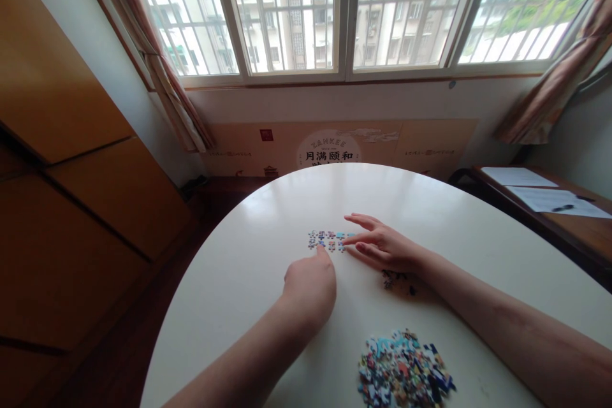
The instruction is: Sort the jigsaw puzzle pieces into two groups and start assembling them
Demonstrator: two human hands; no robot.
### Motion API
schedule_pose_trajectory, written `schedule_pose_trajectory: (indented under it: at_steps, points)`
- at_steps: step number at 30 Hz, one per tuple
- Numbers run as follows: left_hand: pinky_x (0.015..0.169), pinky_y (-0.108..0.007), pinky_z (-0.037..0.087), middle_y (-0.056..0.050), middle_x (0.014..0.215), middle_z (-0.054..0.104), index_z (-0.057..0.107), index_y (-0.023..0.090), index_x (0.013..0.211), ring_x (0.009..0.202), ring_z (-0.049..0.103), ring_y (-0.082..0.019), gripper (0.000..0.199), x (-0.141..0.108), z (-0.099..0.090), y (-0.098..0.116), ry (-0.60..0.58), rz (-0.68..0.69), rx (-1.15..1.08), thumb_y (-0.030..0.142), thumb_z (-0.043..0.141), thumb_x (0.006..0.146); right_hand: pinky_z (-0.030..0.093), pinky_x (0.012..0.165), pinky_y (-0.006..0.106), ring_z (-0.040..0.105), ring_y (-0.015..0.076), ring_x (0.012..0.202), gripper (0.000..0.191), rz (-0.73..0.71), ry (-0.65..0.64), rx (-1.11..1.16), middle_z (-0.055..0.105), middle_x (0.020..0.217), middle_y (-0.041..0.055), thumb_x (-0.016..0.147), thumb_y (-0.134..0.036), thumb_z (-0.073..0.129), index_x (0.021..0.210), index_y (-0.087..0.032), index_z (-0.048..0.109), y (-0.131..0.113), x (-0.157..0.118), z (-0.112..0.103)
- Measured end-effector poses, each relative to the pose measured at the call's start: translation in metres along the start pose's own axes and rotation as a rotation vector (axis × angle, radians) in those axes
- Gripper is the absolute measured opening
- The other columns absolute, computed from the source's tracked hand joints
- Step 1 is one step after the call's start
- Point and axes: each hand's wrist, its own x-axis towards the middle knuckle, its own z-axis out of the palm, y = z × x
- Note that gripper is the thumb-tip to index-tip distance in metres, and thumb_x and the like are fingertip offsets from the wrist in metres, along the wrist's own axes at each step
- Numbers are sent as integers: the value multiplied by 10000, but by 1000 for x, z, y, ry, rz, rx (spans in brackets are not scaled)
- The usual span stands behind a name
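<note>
Two short rows of small jigsaw puzzle pieces (331, 235) lie spaced apart on a white round table (229, 306). My left hand (313, 277) reaches in from the near side, its index finger stretched out to a piece in the lower row. Its other fingers look curled under and are mostly hidden. To the right, my right hand (382, 243) is spread open, with a fingertip at the right end of the lower row. It covers part of the upper row's end. Dark puzzle pieces (394, 279) lie partly beneath its wrist.
A large heap of mixed jigsaw pieces (404, 370) lies near the table's front. Papers (557, 201) and dark pens rest on a wooden side table at the right. A long printed box (430, 140) stands below the barred window. Wooden cabinets (95, 185) are on the left.
</note>
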Motion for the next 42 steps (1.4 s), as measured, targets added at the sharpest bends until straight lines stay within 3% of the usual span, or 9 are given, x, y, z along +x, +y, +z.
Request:
schedule_pose_trajectory:
  at_steps: [11,20,28,36,42]
  points:
    - [819,-357,582,-235,1166,716,354,-9,1535,1009,722,-298,698,1,2,0,18,-14,-35,-3,440,842,367,1146,594,377,345,1468,364,-13,-1,-37,434,1587,89,1030,-465,458,1186,-327,756,-3,2,1]
    - [790,-355,581,-203,1108,738,366,30,1538,972,729,-286,671,1,-1,-6,68,-30,1,22,424,870,373,1145,594,392,338,1455,404,-8,10,-30,448,1567,139,1037,-450,431,1285,-279,700,-4,0,-1]
    - [809,-354,573,-239,1164,712,299,58,1578,1015,712,-303,805,-2,-13,-17,-63,-51,66,24,511,802,397,1131,596,424,331,1434,386,-15,44,-20,479,1545,120,1042,-441,431,1289,-304,693,-6,1,-1]
    - [815,-371,565,-253,1175,703,270,48,1586,1027,707,-312,833,-3,-14,-18,-104,-46,67,50,522,792,423,1112,587,459,326,1404,433,17,81,-12,497,1521,139,1055,-469,374,1279,-282,694,-4,2,1]
    - [825,-356,552,-261,1194,692,288,19,1570,1048,702,-307,772,-5,-16,-17,-109,-58,55,52,477,822,406,1128,581,493,297,1369,446,98,231,-29,551,1468,118,1060,-489,345,1327,-284,637,5,0,4]
